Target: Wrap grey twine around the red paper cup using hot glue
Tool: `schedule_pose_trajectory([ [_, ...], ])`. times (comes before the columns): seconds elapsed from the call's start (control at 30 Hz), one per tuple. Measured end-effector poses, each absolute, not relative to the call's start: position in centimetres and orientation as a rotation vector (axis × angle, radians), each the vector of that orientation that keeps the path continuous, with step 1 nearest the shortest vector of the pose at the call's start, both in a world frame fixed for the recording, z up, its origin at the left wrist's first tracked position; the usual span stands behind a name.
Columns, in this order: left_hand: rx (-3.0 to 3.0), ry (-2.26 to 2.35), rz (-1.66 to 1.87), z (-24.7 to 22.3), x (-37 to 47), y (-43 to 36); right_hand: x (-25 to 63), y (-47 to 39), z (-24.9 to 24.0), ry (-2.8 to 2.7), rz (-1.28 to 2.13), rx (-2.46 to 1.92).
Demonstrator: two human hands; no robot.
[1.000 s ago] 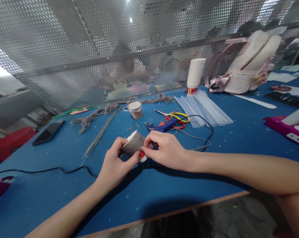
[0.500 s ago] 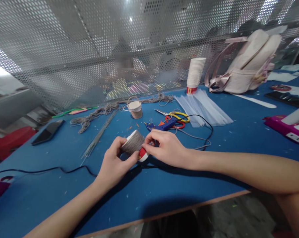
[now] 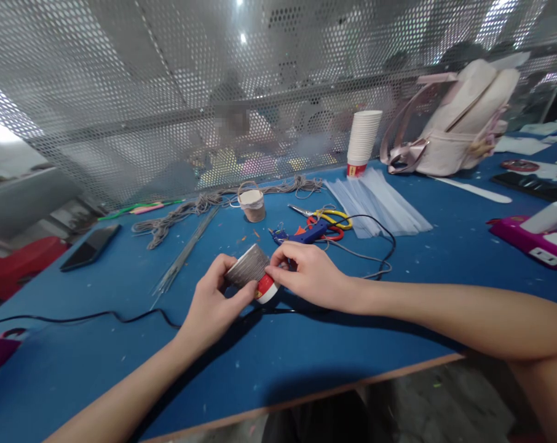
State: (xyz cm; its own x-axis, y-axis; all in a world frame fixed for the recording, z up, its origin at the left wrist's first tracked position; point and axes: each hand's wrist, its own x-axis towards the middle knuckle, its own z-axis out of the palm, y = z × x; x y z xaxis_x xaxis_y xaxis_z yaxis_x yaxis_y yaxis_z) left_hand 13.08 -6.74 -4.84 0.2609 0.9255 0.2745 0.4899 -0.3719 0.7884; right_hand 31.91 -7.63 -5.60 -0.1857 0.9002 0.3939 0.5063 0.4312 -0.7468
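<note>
My left hand (image 3: 218,298) is closed around a paper cup (image 3: 265,288) that lies tilted on its side above the table. Grey cord (image 3: 247,268) is wound in tight rows over most of the cup, leaving a red and white band bare at its lower right end. At the border of the winding, the thumb and forefinger of my right hand (image 3: 306,274) pinch the grey cord against the cup; the cord between those fingertips is mostly hidden. Just beyond my right hand lie a blue glue gun (image 3: 306,234) and yellow-and-red-handled tools (image 3: 334,217).
A small cord-trimmed cup with a handle (image 3: 252,206) stands behind. Around it are bundled grey cord (image 3: 200,203), thin wires (image 3: 186,255), a phone (image 3: 90,247), clear strips (image 3: 380,203), stacked paper cups (image 3: 364,138), a backpack (image 3: 454,135) and a purple power strip (image 3: 532,240). Black cables cross the table.
The cup has turned slightly in my left hand, so more of its red band shows. My right fingers stay at the edge of the winding. The view has shifted a little.
</note>
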Motion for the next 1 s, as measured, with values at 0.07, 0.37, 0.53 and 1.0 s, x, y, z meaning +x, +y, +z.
schedule_pose_trajectory([
  [0.07,1.964,1.242,1.012,-4.9,13.0,-6.6,31.9,-7.6,-5.6,-1.802,0.653,-1.194],
  [0.37,1.931,1.205,1.037,-5.1,12.8,-6.4,31.8,-7.4,-5.0,-1.709,0.838,-1.158],
  [0.53,1.879,1.199,1.049,-4.8,13.0,-6.2,32.0,-6.8,-4.7,-1.656,0.975,-1.106],
  [1.0,2.147,1.060,1.154,-3.6,13.2,-5.3,31.6,-7.9,-4.5,-1.834,0.689,-1.231],
])
